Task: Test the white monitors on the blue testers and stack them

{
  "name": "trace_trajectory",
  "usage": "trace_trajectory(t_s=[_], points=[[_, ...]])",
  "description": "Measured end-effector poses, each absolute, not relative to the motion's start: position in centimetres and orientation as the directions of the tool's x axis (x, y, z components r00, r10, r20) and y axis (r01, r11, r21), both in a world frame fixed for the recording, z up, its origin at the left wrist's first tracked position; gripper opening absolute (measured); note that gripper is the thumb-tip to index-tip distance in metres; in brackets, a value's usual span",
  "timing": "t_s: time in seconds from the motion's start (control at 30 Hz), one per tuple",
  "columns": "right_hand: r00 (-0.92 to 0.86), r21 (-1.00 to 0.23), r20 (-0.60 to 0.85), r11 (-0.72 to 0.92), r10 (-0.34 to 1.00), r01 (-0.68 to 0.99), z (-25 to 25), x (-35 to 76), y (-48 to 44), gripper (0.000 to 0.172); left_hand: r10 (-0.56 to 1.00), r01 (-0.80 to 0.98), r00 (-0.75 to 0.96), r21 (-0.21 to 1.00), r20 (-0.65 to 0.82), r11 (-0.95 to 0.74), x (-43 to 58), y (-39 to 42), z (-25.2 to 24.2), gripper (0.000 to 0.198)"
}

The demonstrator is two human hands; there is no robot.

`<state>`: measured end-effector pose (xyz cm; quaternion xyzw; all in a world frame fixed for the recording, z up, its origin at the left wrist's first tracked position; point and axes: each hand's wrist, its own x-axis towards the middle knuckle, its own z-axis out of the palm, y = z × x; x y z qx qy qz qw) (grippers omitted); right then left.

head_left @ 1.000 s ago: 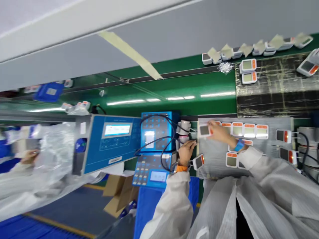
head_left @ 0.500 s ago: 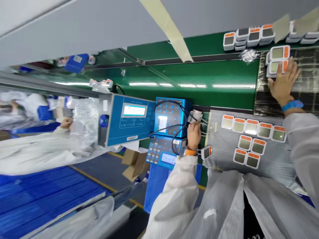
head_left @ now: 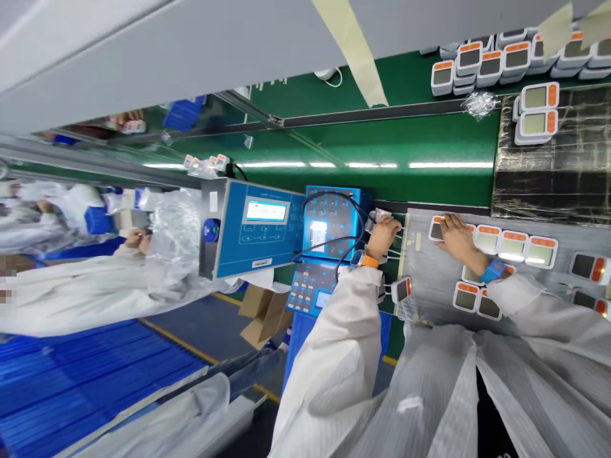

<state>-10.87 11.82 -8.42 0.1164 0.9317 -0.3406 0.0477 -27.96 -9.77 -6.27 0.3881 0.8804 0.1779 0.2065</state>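
My left hand (head_left: 382, 235), above an orange watch strap, is closed beside the blue keypad instruments. Its fingertips pinch a thin white lead, and a white block (head_left: 380, 217) sits just behind the fingers. My right hand (head_left: 459, 238), wearing a blue wristband, reaches over the grey mat (head_left: 429, 280). Its thumb and fingers straddle a white digital display unit (head_left: 436, 228) with an orange strip, at the row's left end. More such display units (head_left: 513, 246) continue the row to the right. Others (head_left: 466, 296) lie below, partly covered by my right forearm.
A blue instrument (head_left: 262, 222) with a lit screen stands left of two keypad instruments (head_left: 331, 216). Another display unit (head_left: 401, 290) rests by the mat's left edge. Stacked units (head_left: 539, 117) sit on a dark wrapped block (head_left: 573, 172). A co-worker's hand (head_left: 138, 239) is far left.
My right hand has left the stacked units on the dark block and come down to the row's left end. My left fingertips have shifted slightly right. Two more units show at the right.
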Motion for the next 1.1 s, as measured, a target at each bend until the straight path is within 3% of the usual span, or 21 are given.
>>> trace_trajectory(t_s=[0.07, 0.13, 0.2, 0.27, 0.57, 0.9, 1.1], points=[[-0.937, -0.762, -0.230, 0.550, 0.262, 0.341, -8.1, -12.1, 10.8, 0.069, 0.716, 0.548, -0.668, 0.517, -0.201, 0.657, -27.9, -9.8, -6.1, 0.015], [-0.869, -0.888, -0.390, 0.125, 0.305, 0.442, -8.1, -13.6, 8.8, 0.062, 0.691, 0.502, -0.701, 0.565, -0.177, 0.655, -27.8, -9.9, -5.9, 0.012], [-0.776, -0.783, -0.597, -0.362, 0.206, 0.506, -8.3, -15.0, 6.7, 0.050, 0.677, 0.477, -0.717, 0.594, -0.163, 0.648, -27.7, -10.1, -5.7, 0.010], [-0.714, -0.605, -0.696, -0.596, 0.075, 0.527, -8.9, -16.2, 5.0, 0.047, 0.660, 0.458, -0.735, 0.604, -0.154, 0.652, -27.7, -10.3, -5.7, 0.009], [-0.664, -0.456, -0.747, -0.745, 0.022, 0.488, -10.4, -16.8, 3.5, 0.046, 0.664, 0.505, -0.747, 0.612, -0.043, 0.608, -27.4, -10.6, -7.3, 0.011], [-0.668, -0.553, -0.733, -0.683, 0.128, 0.477, -10.9, -16.8, 2.2, 0.044, 0.626, 0.517, -0.777, 0.638, 0.068, 0.571, -26.8, -11.1, -8.5, 0.017], [-0.626, -0.596, -0.750, -0.631, 0.215, 0.497, -10.5, -17.0, 1.5, 0.042, 0.621, 0.580, -0.772, 0.553, 0.136, 0.599, -26.2, -11.2, -9.0, 0.021]])
